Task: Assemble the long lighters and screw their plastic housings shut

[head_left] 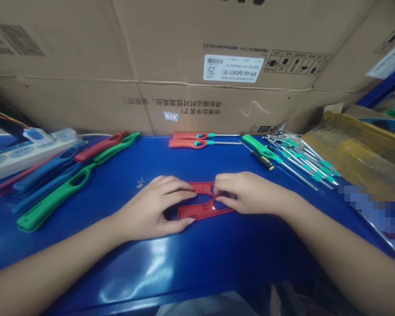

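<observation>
Two red lighter casing halves (202, 211) lie side by side on the blue table, inner sides up, their loops toward the right. My left hand (159, 206) spans their left ends: the fingertips rest on the far half and the thumb presses the near edge of the other, steadying both. At the loops, my right hand (238, 192) is closed in a pinch, with thumb and fingertips between the two halves. Whatever is between those fingertips is too small or hidden to make out. A few tiny metal pieces (140, 183) lie beyond my left hand.
Red, blue and green casings (57, 195) are piled at left beside a white power strip (29, 151). Two orange lighters (187, 144) lie at the back. A screwdriver (262, 159), a green casing with a metal tube (260, 147) and several tubes (303, 162) lie right. Cardboard (171, 66) stands behind.
</observation>
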A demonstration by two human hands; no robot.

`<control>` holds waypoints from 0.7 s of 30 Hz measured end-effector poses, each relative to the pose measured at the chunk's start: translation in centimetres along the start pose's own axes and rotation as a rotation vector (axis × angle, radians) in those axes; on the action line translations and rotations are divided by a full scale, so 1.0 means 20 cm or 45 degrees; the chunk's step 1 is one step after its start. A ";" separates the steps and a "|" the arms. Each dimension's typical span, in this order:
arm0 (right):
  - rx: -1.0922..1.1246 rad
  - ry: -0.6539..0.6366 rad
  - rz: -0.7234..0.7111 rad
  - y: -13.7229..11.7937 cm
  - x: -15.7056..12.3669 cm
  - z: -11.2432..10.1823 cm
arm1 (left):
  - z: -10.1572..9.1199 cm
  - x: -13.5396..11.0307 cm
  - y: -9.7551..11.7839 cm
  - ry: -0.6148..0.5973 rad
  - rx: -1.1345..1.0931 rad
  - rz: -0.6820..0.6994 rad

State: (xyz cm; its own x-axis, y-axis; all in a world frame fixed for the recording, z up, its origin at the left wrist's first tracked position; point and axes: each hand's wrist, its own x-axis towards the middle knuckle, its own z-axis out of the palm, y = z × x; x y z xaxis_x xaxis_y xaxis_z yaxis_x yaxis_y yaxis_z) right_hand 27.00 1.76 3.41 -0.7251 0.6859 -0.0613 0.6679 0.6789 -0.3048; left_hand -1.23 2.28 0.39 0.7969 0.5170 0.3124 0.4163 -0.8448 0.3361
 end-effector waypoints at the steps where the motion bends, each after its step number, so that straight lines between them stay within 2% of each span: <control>1: 0.008 -0.004 -0.017 0.00 0.00 -0.01 | 0.00 0.00 0.00 -0.007 0.006 0.018; 4: 0.087 0.088 -0.069 0.09 -0.02 -0.07 | 0.00 0.00 0.01 -0.023 0.022 0.053; 5: 0.102 0.228 -0.042 0.15 -0.04 -0.10 | 0.01 0.00 0.01 -0.029 0.026 0.054; 7: -0.021 0.606 0.223 0.29 -0.11 -0.19 | 0.01 -0.01 0.01 -0.031 0.031 0.058; 8: -0.125 0.721 0.449 0.37 -0.16 -0.23 | 0.01 -0.01 0.01 -0.029 0.035 0.061; 9: -0.241 0.743 0.727 0.45 -0.21 -0.27 | 0.01 -0.01 0.01 -0.026 0.040 0.066; 10: -0.317 0.648 1.013 0.53 -0.26 -0.31 | 0.01 -0.01 0.01 -0.021 0.045 0.073; 12: -0.324 0.549 1.231 0.64 -0.36 -0.35 | 0.01 -0.01 0.01 -0.019 0.058 0.086; 16: -0.222 0.378 1.371 0.76 -0.44 -0.33 | 0.02 -0.02 0.01 -0.018 0.079 0.108; 21: -0.217 0.332 1.486 0.83 -0.41 -0.27 | 0.03 -0.03 0.02 -0.026 0.090 0.116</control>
State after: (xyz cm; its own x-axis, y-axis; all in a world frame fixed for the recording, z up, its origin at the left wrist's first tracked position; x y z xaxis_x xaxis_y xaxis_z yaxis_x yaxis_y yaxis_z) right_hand 44.95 8.88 3.89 0.3717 0.9282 -0.0166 0.9261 -0.3720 -0.0630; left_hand -1.28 1.66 -0.14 0.8413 0.4352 0.3207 0.3710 -0.8962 0.2431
